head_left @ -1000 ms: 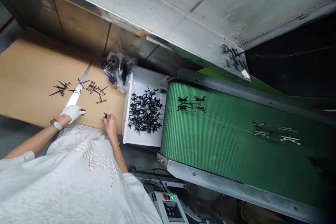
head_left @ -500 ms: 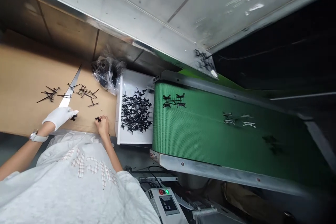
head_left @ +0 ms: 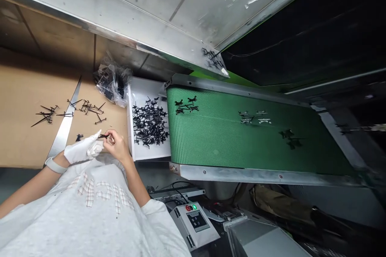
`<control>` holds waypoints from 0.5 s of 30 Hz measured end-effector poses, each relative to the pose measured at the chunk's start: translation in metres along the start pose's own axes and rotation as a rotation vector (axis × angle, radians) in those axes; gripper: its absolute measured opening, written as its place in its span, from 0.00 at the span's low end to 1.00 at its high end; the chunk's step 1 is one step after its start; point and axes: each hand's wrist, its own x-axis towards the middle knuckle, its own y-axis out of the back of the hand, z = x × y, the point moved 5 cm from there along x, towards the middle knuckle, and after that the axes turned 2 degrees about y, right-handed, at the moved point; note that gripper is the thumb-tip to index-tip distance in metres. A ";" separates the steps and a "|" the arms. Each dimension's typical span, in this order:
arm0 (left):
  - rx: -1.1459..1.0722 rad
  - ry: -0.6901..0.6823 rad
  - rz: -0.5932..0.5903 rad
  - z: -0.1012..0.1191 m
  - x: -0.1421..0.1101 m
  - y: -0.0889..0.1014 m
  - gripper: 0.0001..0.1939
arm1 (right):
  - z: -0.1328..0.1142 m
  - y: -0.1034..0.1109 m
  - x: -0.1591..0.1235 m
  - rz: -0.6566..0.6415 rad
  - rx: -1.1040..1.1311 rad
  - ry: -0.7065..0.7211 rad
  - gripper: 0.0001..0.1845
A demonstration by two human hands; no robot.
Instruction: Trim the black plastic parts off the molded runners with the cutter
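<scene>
My left hand (head_left: pixel 83 149), in a white glove, meets my right hand (head_left: pixel 118 147) close to my body, over the front edge of the cardboard-covered table (head_left: pixel 18 140). A small dark plastic part (head_left: pixel 104 136) is between them. The bare fingers of my right hand pinch it, and my gloved fingertips close on its left end. Beside the glove lies another small black piece (head_left: pixel 79 137). Farther back are loose thin black sprue pieces (head_left: pixel 90 107). A long steel ruler (head_left: pixel 62 136) lies slantwise, its near end behind my left wrist.
A white tray (head_left: pixel 130 128) heaped with branching black parts (head_left: pixel 150 124) adjoins the green conveyor belt (head_left: pixel 208 144), which carries several spaced clusters. A clear plastic bag (head_left: pixel 113 84) sits behind the tray. A metal hood (head_left: pixel 135 16) overhangs the back; a control box (head_left: pixel 197 225) stands below.
My left hand has moved right, off the ruler, to meet my right hand at the small dark part. The small black piece now lies uncovered beside the glove. The whole view has shifted.
</scene>
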 end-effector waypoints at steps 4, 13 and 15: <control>-0.073 -0.007 -0.084 0.017 -0.022 -0.015 0.31 | -0.034 0.031 -0.008 -0.045 0.062 0.188 0.07; -0.050 -0.223 -0.020 0.057 -0.076 -0.038 0.25 | -0.089 0.071 -0.030 0.054 -0.015 0.374 0.31; 0.033 -0.332 0.064 0.067 -0.087 -0.040 0.23 | -0.101 0.071 -0.034 0.045 -0.095 0.412 0.30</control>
